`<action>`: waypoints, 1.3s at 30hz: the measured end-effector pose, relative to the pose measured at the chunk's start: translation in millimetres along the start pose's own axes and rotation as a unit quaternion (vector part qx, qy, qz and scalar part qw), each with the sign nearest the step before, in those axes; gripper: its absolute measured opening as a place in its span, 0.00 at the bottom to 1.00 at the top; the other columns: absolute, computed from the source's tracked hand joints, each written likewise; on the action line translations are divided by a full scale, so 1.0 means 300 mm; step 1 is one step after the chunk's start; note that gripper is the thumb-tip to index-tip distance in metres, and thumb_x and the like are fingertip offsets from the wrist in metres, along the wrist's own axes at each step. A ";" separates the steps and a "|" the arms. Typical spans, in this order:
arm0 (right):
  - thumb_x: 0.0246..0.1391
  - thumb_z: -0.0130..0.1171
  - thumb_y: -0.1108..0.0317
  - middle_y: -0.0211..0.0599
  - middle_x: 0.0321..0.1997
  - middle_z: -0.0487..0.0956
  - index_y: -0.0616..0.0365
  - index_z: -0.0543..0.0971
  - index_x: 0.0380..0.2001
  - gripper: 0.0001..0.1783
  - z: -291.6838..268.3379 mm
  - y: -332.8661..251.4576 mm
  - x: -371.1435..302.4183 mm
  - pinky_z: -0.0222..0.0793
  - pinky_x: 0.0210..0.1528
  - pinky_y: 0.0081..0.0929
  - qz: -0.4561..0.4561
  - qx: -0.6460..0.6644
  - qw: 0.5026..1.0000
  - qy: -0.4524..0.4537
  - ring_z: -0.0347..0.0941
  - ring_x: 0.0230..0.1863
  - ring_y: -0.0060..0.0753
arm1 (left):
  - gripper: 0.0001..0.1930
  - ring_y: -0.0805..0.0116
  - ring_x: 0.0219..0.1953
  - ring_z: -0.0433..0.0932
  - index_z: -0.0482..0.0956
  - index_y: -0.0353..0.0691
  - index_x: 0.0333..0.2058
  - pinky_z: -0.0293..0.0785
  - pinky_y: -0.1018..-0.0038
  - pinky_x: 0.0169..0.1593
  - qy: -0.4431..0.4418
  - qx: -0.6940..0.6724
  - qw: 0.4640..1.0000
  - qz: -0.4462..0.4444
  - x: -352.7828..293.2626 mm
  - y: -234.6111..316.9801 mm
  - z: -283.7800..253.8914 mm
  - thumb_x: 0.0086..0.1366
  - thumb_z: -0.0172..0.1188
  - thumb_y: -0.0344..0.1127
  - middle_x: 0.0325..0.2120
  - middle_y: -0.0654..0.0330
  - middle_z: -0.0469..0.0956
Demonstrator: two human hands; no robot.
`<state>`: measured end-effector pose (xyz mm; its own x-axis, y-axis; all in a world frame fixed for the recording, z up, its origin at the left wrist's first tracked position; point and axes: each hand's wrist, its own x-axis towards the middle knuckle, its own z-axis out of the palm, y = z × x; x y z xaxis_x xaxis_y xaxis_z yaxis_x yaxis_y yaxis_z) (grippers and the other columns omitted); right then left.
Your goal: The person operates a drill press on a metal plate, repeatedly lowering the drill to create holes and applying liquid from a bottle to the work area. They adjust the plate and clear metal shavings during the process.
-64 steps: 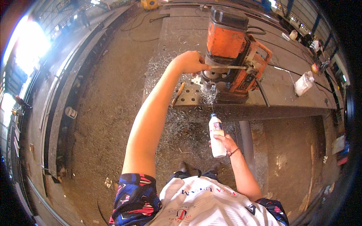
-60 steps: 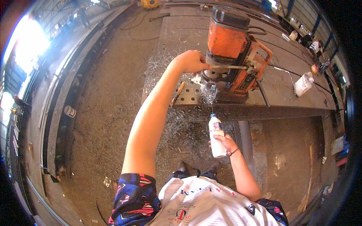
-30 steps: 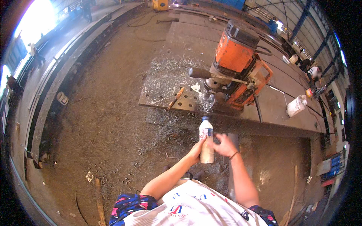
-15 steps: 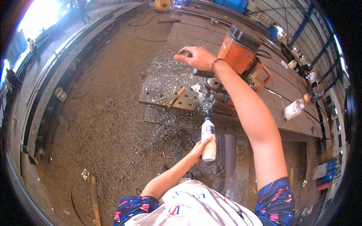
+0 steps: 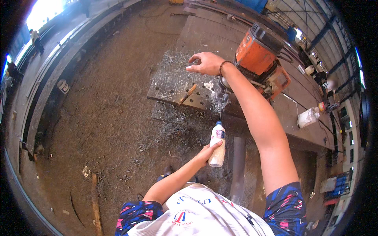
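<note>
My left hand (image 5: 204,155) is closed round a plastic squeeze bottle (image 5: 217,146) with a blue cap and whitish contents. A thin stream rises from its tip toward the cutter of an orange magnetic drill (image 5: 256,54). Metal shavings and white fluid (image 5: 219,98) surround the cutter, on a steel plate (image 5: 160,93) with rows of drilled holes. My right hand (image 5: 205,63) is held above the plate, left of the drill body. Its fingers curl toward the thumb around a small dark piece that I cannot make out. My right forearm covers part of the drill.
A narrow brown stick (image 5: 187,94) lies across the holes. To the right, a white jug (image 5: 308,117) stands on the steel. Shavings litter the ground (image 5: 114,129) on the left, where a white bucket (image 5: 63,86) sits. People (image 5: 36,41) are far off.
The view has shifted slightly, moving the drill to the right in the picture. A black grip seen below my right hand is now out of sight. My left hand still holds the bottle.
</note>
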<state>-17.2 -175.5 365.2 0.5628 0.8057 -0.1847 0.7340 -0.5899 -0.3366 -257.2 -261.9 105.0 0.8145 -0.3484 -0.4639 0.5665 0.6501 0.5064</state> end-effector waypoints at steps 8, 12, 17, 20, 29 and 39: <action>0.50 0.60 0.38 0.50 0.45 0.82 0.60 0.83 0.41 0.33 0.011 -0.007 0.002 0.71 0.53 0.40 0.004 -0.038 0.998 0.048 0.77 0.50 0.49 | 0.27 0.65 0.36 0.82 0.71 0.36 0.52 0.81 0.66 0.40 0.027 -0.004 1.000 0.008 0.020 -0.015 -0.029 0.65 0.61 0.52 0.38 0.57 0.80; 0.51 0.60 0.38 0.51 0.44 0.82 0.60 0.83 0.40 0.32 0.013 -0.003 -0.005 0.71 0.53 0.40 -0.010 -0.043 0.997 0.063 0.78 0.49 0.50 | 0.27 0.65 0.36 0.82 0.72 0.36 0.52 0.81 0.66 0.39 0.028 -0.005 1.000 0.013 0.010 -0.009 -0.022 0.65 0.62 0.52 0.38 0.57 0.80; 0.51 0.60 0.39 0.52 0.44 0.82 0.59 0.83 0.40 0.31 0.019 0.000 -0.002 0.71 0.53 0.40 -0.003 -0.042 0.996 0.073 0.78 0.49 0.50 | 0.27 0.66 0.36 0.81 0.72 0.36 0.51 0.81 0.66 0.40 0.020 -0.014 1.000 0.015 0.010 -0.008 -0.024 0.64 0.62 0.52 0.38 0.57 0.80; 0.52 0.60 0.40 0.52 0.43 0.82 0.58 0.83 0.39 0.30 0.030 0.008 -0.003 0.71 0.52 0.40 0.002 -0.036 0.994 0.101 0.78 0.47 0.50 | 0.28 0.66 0.37 0.81 0.72 0.36 0.52 0.80 0.67 0.41 0.020 -0.012 1.000 0.015 -0.004 0.000 -0.015 0.64 0.62 0.53 0.39 0.57 0.80; 0.53 0.56 0.40 0.46 0.31 0.84 0.53 0.84 0.31 0.26 0.079 -0.036 -0.056 0.75 0.42 0.45 0.107 -0.011 0.944 0.311 0.81 0.37 0.51 | 0.29 0.65 0.36 0.81 0.71 0.36 0.53 0.80 0.67 0.41 0.022 0.010 1.000 0.012 -0.026 0.010 -0.009 0.63 0.62 0.54 0.38 0.57 0.80; 0.50 0.55 0.32 0.44 0.41 0.84 0.49 0.85 0.38 0.32 0.063 -0.002 -0.063 0.73 0.49 0.42 0.077 -0.007 0.982 0.170 0.79 0.46 0.47 | 0.30 0.64 0.35 0.82 0.71 0.36 0.53 0.81 0.66 0.39 0.034 0.005 0.999 0.020 -0.006 -0.011 -0.032 0.63 0.63 0.54 0.37 0.56 0.80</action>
<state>-35.5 -189.4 351.5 0.7605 0.6434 0.0883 0.6338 -0.7057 -0.3166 -261.8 -256.9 97.3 0.8263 -0.2751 -0.4916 0.5352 0.6555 0.5328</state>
